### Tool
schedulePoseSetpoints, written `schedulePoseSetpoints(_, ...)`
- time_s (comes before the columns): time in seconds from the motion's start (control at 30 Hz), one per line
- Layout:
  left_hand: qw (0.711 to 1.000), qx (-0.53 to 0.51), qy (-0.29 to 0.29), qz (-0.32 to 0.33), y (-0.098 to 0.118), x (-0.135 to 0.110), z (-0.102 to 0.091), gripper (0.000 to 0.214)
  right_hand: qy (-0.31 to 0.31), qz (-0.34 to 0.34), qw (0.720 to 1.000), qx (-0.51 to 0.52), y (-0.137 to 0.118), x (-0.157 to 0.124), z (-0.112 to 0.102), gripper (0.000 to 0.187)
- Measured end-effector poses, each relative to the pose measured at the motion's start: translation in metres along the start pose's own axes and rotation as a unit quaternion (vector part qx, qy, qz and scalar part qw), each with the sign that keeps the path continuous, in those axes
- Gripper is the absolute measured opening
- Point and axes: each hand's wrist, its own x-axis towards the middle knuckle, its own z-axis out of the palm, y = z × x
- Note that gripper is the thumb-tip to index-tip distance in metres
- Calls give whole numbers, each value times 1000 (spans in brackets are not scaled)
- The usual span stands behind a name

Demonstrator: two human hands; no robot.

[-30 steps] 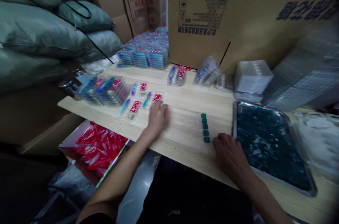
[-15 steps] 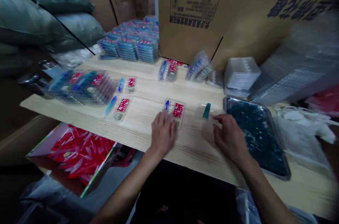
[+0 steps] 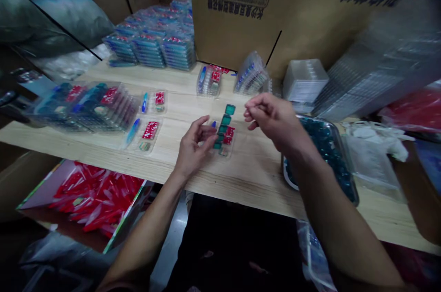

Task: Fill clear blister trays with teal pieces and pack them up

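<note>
My left hand [image 3: 197,148] is beside a clear plastic tray [image 3: 226,150], its fingers curved and apart. A red patterned card [image 3: 228,135] and the tip of a blue pen-like item [image 3: 214,124] show in that tray. Over the tray stretches a row of teal square pieces [image 3: 223,129], its lower end close to my left thumb; I cannot tell whether they touch. Just right of this row, my right hand [image 3: 270,117] is raised with fingers curled together in a pinch. Anything between those fingertips is hidden.
A metal tray of teal pieces [image 3: 332,154] lies under my right forearm. Filled clear packs [image 3: 106,108] and two single packs [image 3: 149,131] stand left. Stacked blue packs [image 3: 177,53] and a large carton [image 3: 237,34] are behind. A box of red items [image 3: 93,195] sits below the table edge.
My right hand has moved up and left from beside the metal tray. The teal row now shows over the clear tray. My left hand has drawn back left, its fingers more spread.
</note>
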Motion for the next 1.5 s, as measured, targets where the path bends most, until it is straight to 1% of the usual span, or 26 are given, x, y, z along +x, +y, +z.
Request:
schedulePoseSetpoints(0.03,1000,-6,22,-16,-6,2,1,58,-9,50,999,15,10,12,9,6)
schedulePoseSetpoints(0.1,997,33,59,-48,-21,5,1,53,-8,145,989,3,34,30,26,13)
schedulePoseSetpoints(0.17,988,120,72,-60,-34,6,2,46,-4,208,976,-63,58,41,38,22)
schedulePoseSetpoints(0.2,981,170,72,-57,-39,6,4,42,-8,221,969,-109,69,43,42,25)
schedulePoseSetpoints(0.27,962,263,64,-40,-46,5,9,36,-28,199,955,-216,85,45,48,28)
schedulePoseSetpoints(0.33,939,338,52,-29,-48,4,15,30,-42,147,942,-297,94,43,50,31)
schedulePoseSetpoints(0.43,912,406,23,-50,-48,5,20,23,-76,70,923,-371,100,42,53,33)
schedulePoseSetpoints(0.53,899,430,6,-77,-44,7,23,26,-126,20,904,-408,107,40,55,30)
schedulePoseSetpoints(0.6,899,429,28,-78,-37,5,28,29,-112,19,917,-381,115,36,53,35)
schedulePoseSetpoints(0.67,904,419,50,-68,-26,-1,40,32,-51,37,946,-318,125,26,47,43)
schedulePoseSetpoints(0.7,907,415,46,-63,-20,-5,47,34,-11,54,959,-278,131,20,43,44)
schedulePoseSetpoints(0.73,909,409,22,-69,-17,-9,56,46,29,66,968,-240,139,14,38,43)
schedulePoseSetpoints(0.8,905,406,-33,-124,-16,-11,72,80,72,84,976,-187,158,4,30,41)
schedulePoseSetpoints(0.83,900,408,-50,-145,-18,-11,78,90,67,87,979,-172,168,2,27,41)
schedulePoseSetpoints(0.87,895,411,-56,-163,-21,-9,82,92,58,89,982,-155,177,1,25,41)
schedulePoseSetpoints(0.93,887,419,-64,-185,-24,-6,83,89,49,94,986,-131,187,0,25,40)
schedulePoseSetpoints(1.03,883,430,-62,-179,-17,-4,71,85,62,101,983,-141,183,-4,26,39)
schedulePoseSetpoints(1.1,880,446,-46,-155,-6,-2,49,82,68,100,981,-155,176,-7,28,39)
schedulePoseSetpoints(1.13,877,458,-29,-142,0,1,31,78,68,98,980,-158,173,-8,28,39)
schedulePoseSetpoints(1.17,871,473,-5,-129,7,4,9,75,68,96,980,-162,172,-9,28,38)
schedulePoseSetpoints(1.2,864,489,30,-119,14,8,-19,70,67,92,979,-166,171,-10,28,38)
schedulePoseSetpoints(1.27,836,525,125,-99,31,21,-85,59,63,83,979,-174,171,-11,27,37)
schedulePoseSetpoints(1.3,817,543,172,-93,39,28,-123,59,60,78,979,-177,172,-11,27,37)
schedulePoseSetpoints(1.37,773,570,258,-108,51,45,-197,60,53,68,979,-185,173,-11,27,36)
schedulePoseSetpoints(1.43,751,575,288,-147,54,61,-263,60,50,63,978,-195,172,-11,27,37)
schedulePoseSetpoints(1.5,752,561,287,-194,48,74,-312,62,47,61,976,-204,169,-13,27,37)
